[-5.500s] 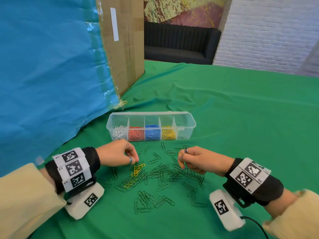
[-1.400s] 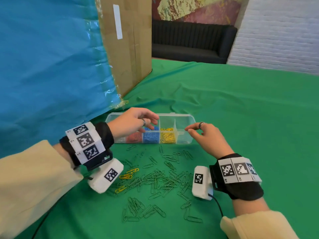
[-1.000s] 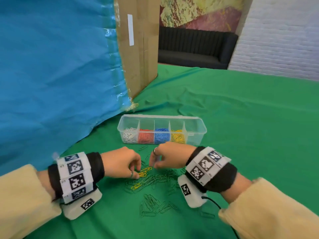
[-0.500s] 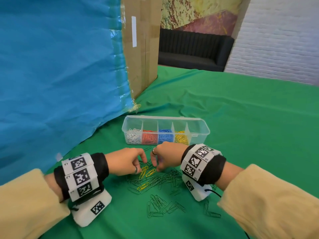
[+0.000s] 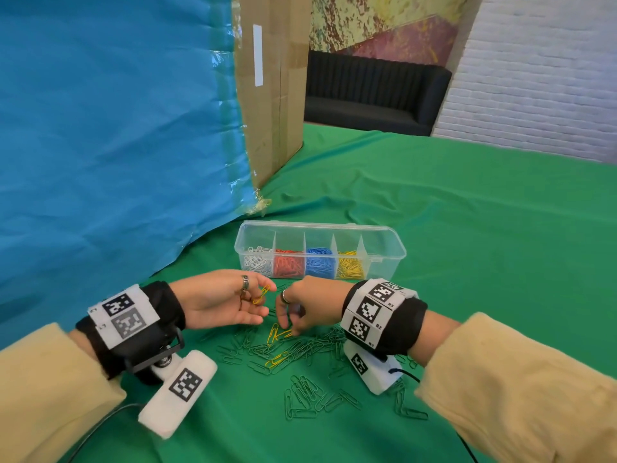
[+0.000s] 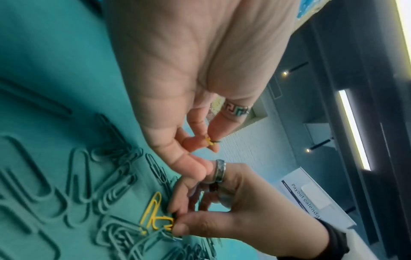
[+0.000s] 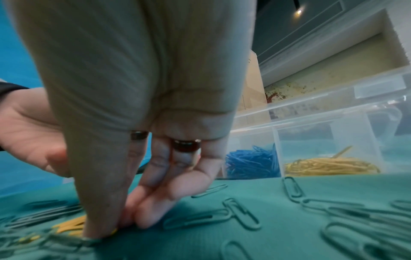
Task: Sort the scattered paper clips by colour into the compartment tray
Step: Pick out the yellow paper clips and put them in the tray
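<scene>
A yellow clip (image 5: 261,294) is pinched in the left hand (image 5: 218,300) above the cloth. Yellow clips on the pile (image 5: 278,334) are being pinched by the right hand (image 5: 309,305); tangled green clips (image 5: 314,345) may be dragged along into the tray (image 5: 394,252), which sits just behind the hands.

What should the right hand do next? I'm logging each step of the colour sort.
Probably lift the yellow clip that the right hand is pinching off the cloth, since the left hand already holds another yellow clip and the tray has a yellow compartment.
</scene>
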